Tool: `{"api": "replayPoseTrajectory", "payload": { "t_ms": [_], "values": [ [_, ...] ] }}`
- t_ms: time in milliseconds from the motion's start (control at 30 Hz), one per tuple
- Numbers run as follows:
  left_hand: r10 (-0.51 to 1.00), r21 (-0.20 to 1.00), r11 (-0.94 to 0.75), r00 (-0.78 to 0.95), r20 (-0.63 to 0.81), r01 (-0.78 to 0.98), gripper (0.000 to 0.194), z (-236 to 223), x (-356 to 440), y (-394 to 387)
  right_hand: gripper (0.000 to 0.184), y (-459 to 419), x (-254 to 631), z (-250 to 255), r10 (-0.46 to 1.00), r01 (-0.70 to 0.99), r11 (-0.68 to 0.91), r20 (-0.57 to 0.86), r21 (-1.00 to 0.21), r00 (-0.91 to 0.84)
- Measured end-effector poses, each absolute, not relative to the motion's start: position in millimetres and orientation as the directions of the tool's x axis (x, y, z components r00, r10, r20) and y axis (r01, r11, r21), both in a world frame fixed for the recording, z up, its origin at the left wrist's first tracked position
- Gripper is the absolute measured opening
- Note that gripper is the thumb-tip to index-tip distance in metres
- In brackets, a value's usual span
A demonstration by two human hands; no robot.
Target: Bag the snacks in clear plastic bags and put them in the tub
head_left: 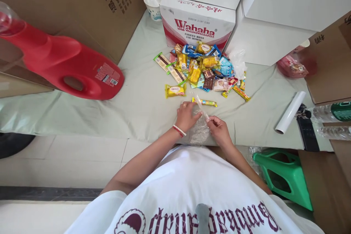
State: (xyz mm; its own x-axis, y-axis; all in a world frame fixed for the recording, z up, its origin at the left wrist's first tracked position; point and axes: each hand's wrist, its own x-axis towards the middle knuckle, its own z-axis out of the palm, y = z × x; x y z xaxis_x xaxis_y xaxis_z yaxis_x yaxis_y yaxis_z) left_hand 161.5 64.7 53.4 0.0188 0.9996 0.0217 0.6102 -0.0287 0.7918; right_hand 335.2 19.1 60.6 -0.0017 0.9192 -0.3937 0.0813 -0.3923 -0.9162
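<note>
A crumpled clear plastic bag (199,131) lies at the table's front edge, between my hands. My right hand (220,130) pinches its rim, where a whitish folded strip of plastic stands up. On the other side, my left hand (187,117) is bent over the bag, fingers curled and thumb against the plastic; its exact grip is partly hidden. Just beyond my fingers lies a thin yellow snack stick (206,102). Behind it is a yellow-wrapped cake (175,90), then a heap of wrapped snacks with a chocolate packet (208,74) and two white-and-brown wafer bars (176,73).
A white and red Wahaha carton (199,25) stands behind the heap, with a paper cup (153,7) beside it. A large red bottle (74,64) is at left. At right are a white roll (290,112), plastic bottles (325,113) and, lower down, a green stool (286,179).
</note>
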Motion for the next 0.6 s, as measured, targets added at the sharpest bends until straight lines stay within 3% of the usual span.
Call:
{"api": "replayPoseTrajectory", "payload": {
  "t_ms": [67, 200, 267, 300, 367, 467, 533, 600],
  "values": [
    [0.997, 0.864, 0.029, 0.042, -0.058, 0.503, 0.015, 46.3, 161.3, 72.8, 0.038, 19.8, 337.7, 61.9, 0.874, -0.031, -0.484, -0.484, -0.875, 0.037],
    [0.967, 0.918, 0.25, -0.124, -0.221, 0.308, 0.025, 36.0, 152.4, 75.0, 0.04, 18.8, 345.3, 61.9, 0.832, -0.17, -0.53, -0.548, -0.831, 0.087],
    [0.949, 0.905, 0.295, -0.208, -0.239, 0.308, 0.018, 36.9, 147.1, 69.3, 0.039, 16.6, 347.0, 58.9, 0.834, -0.176, -0.529, -0.547, -0.83, 0.071],
    [0.948, 0.897, 0.273, -0.257, -0.189, 0.348, 0.014, 39.1, 145.0, 65.1, 0.038, 15.3, 347.1, 56.8, 0.838, -0.16, -0.528, -0.542, -0.834, 0.064],
    [0.946, 0.857, 0.154, -0.323, 0.015, 0.492, 0.025, 45.9, 142.5, 55.3, 0.036, 13.0, 346.7, 52.3, 0.851, -0.097, -0.514, -0.521, -0.852, 0.06],
    [0.943, 0.721, -0.128, -0.141, 0.3, 0.681, 0.025, 56.4, 142.2, 42.3, 0.035, 12.6, 347.6, 46.9, 0.9, 0.054, -0.425, -0.416, -0.903, 0.13],
    [0.942, 0.686, -0.291, 0.077, 0.325, 0.667, 0.026, 59.1, 143.3, 38.5, 0.035, 14.8, 350.1, 45.0, 0.928, 0.167, -0.356, -0.326, -0.919, 0.18],
    [0.944, 0.71, -0.329, 0.195, 0.266, 0.623, 0.031, 57.5, 144.2, 39.0, 0.036, 17.2, 353.1, 44.5, 0.942, 0.239, -0.324, -0.288, -0.915, 0.174]
  ]
}}
